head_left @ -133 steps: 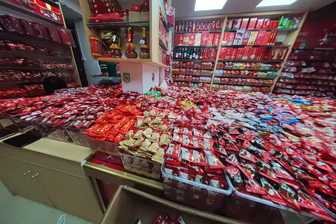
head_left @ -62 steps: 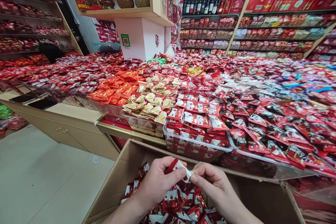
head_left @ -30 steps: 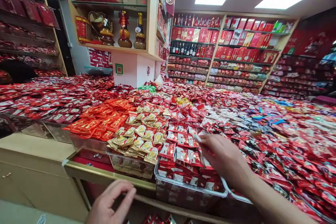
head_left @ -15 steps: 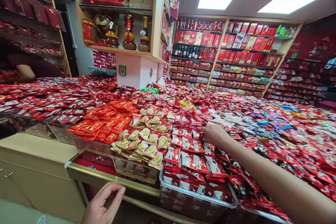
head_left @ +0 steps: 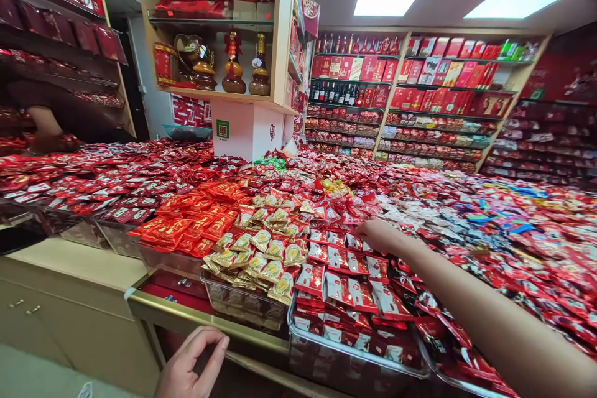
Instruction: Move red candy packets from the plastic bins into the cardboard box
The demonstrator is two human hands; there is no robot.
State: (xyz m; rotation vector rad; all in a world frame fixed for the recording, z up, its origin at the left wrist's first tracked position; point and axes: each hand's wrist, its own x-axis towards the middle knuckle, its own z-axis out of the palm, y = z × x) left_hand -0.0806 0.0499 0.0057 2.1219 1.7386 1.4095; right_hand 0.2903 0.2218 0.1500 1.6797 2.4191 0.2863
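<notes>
My right hand [head_left: 379, 235] reaches over the heap and touches the back of the red-and-white packets [head_left: 347, 261], its fingers bent down and closed; whatever they pinch is too small to make out. Those packets lie in rows in a clear bin [head_left: 354, 354]. Low in front of the gold-rimmed counter edge [head_left: 233, 325], my left hand [head_left: 193, 364] hangs with thumb and index fingertips close together, nothing visible between them. Gold-wrapped packets [head_left: 265, 255] fill the bin to the left, and orange-red packets [head_left: 196, 217] lie beyond them.
A white pillar [head_left: 237, 130] stands mid-counter under a wooden display cabinet [head_left: 212, 94]. Shelves [head_left: 396, 90] of bottles and red boxes line the back wall. At the far left a person's arm [head_left: 44, 124] rests over the packets. A beige cupboard [head_left: 69, 305] is at lower left.
The view has shifted slightly, so most things appear a little further right. Both of my hands keep nearly the same pose and place. The other person's hand has shifted slightly downward.
</notes>
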